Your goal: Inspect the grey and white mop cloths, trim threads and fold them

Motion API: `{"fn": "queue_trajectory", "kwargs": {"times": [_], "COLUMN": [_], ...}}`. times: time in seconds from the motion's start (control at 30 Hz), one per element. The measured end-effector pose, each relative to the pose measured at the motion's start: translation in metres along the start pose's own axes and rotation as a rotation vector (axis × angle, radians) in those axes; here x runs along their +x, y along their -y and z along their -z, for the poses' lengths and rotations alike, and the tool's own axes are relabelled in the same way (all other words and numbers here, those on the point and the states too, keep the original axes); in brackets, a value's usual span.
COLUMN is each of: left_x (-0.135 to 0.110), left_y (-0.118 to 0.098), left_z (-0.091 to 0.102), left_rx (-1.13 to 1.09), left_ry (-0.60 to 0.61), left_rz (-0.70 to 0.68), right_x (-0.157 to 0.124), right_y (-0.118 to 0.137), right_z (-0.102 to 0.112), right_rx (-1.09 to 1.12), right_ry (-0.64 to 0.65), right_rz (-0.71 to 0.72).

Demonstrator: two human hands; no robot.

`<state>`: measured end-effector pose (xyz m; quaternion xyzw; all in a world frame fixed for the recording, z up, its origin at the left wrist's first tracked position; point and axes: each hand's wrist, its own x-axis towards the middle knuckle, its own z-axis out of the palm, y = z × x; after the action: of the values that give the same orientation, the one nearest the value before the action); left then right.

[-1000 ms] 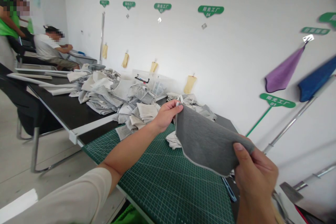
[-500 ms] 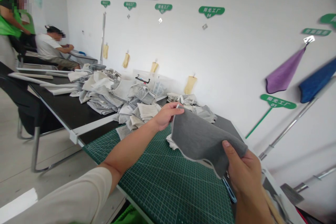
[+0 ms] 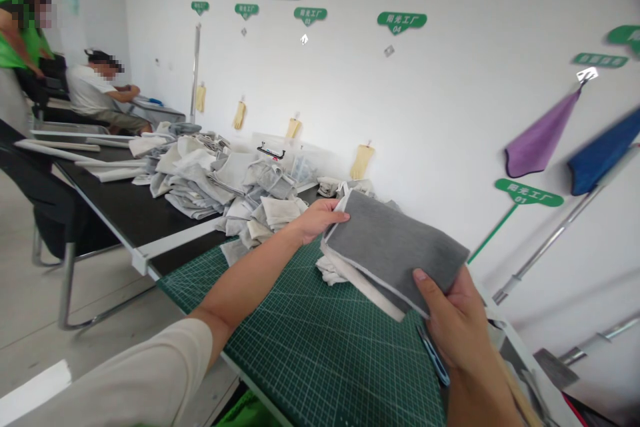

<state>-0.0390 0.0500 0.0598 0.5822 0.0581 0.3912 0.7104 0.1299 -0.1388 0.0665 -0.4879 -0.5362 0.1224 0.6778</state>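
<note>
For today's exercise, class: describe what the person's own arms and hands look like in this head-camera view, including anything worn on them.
The left arm has a loose cream short sleeve and is otherwise bare. The left hand and right hand wear no gloves, and no ring or watch shows. No sleeve shows on the right arm.

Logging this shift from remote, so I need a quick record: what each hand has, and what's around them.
Left: left hand pinches the far corner of a folded grey cloth
Right: right hand grips the cloth's near edge
Under hands: green cutting mat
Beyond: heaped pale cloths on a black table
Nearby: seated person in a white shirt
</note>
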Motion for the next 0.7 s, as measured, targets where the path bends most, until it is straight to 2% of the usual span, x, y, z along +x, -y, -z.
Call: {"fn": "queue_trajectory", "kwargs": {"times": [0.17, 0.33, 0.47, 0.6, 0.7], "left_x": [0.003, 0.002, 0.001, 0.0, 0.001], "left_y": [0.001, 0.004, 0.008, 0.01, 0.011], "left_z": [-0.001, -0.012, -0.022, -0.027, -0.029], "left_rx": [-0.025, 0.064, 0.082, 0.042, 0.028], "left_ry": [-0.086, -0.204, -0.28, -0.431, -0.487], "left_rz": [-0.001, -0.017, -0.065, -0.1, -0.148], "right_x": [0.003, 0.003, 0.006, 0.009, 0.01], "right_y": [0.005, -0.012, -0.028, -0.029, -0.026], "right_z": [-0.006, -0.012, -0.019, -0.021, -0.016], "right_rx": [0.026, 0.059, 0.118, 0.163, 0.225], "right_ry": [-0.011, -0.073, -0.186, -0.279, -0.256], "right_rz": [0.011, -0.099, -0.176, -0.227, -0.309]}}
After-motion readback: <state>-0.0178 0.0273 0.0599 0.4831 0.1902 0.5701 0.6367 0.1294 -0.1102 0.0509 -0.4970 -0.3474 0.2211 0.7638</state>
